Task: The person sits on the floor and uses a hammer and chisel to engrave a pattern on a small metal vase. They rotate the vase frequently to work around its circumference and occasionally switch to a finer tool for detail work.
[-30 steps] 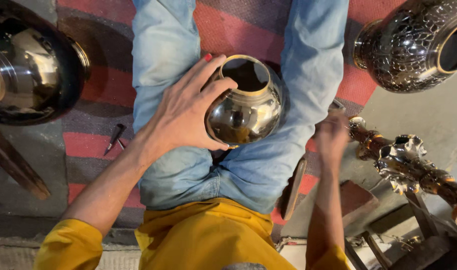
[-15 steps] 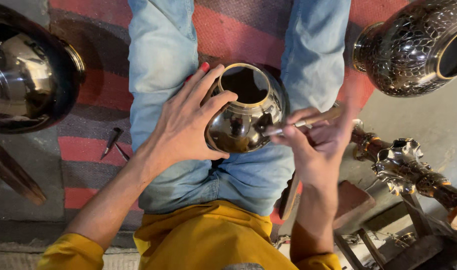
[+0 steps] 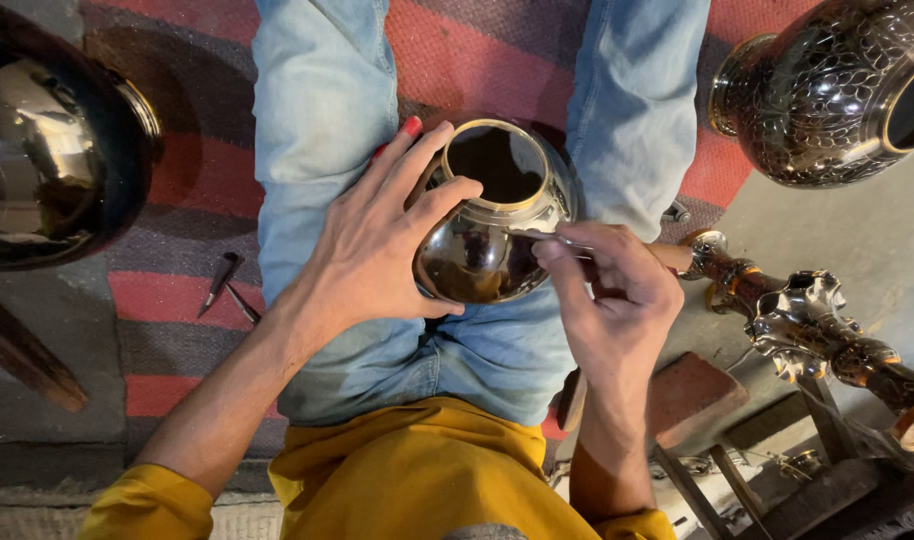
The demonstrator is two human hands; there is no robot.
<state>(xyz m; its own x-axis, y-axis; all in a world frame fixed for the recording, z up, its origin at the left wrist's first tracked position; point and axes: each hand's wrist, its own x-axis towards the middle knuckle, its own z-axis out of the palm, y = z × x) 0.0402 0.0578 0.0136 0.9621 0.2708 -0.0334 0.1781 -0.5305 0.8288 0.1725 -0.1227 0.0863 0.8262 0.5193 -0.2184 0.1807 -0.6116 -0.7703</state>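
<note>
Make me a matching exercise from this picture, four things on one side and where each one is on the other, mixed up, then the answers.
Things:
1. left hand
2. right hand
3. patterned dark vase
4. small dark tool

Places:
A. lying on the striped rug
B. top right, on its side
C. cupping the shiny metal pot
D. pinching a thin tool against the pot's side

Pairs: 1-C, 2-D, 3-B, 4-A

No packages, labels, signs or screens are showing anywhere in the frame, from the upper left down to the lower right; the cluttered lower right corner is lying in shadow, so something small there may be going unseen.
</note>
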